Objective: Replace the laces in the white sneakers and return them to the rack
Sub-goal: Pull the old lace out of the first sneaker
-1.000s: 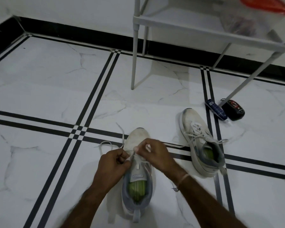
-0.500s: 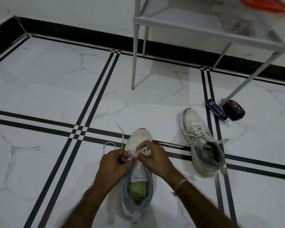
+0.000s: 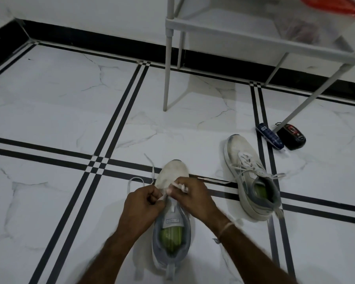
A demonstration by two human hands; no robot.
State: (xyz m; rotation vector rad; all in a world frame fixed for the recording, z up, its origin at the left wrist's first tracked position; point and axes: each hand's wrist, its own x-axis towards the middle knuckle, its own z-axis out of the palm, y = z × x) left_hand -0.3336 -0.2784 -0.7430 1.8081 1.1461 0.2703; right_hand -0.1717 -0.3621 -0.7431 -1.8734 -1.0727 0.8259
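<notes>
White mesh and rubber make up the near sneaker [image 3: 172, 171], which stands on the floor [image 3: 49, 99] directly in front of you, toe pointing away, with a grey padded collar, a flat labelled tongue and a bright green insole [image 3: 170, 236] visible in its opening. Your left hand [image 3: 141, 201] and right hand [image 3: 197, 197] meet over its eyelets: the fingers of both are curled and pinch the flat white lace [image 3: 178, 186], a short end of which sticks out past your right knuckles, while a loose loop and a free strand trail onto the tile to the left of the toe. A thin thread band [image 3: 226, 227] circles your right wrist. To the right, well apart, the second sneaker [image 3: 248, 175] lies slightly angled, already threaded, its lace ends spread loosely over its sides and its own opening showing green. Beyond it, a slim blue object [image 3: 270, 136] and a rounded black object with red marking [image 3: 292, 136] lie just beside each other near a slanted leg of the pale tubular rack [image 3: 167, 68]. The rack's lower shelf holds an orange-red item [image 3: 332, 6] and a blurred translucent bundle [image 3: 301, 31]. Glossy marble-veined tiles with paired black stripes form the floor.
</notes>
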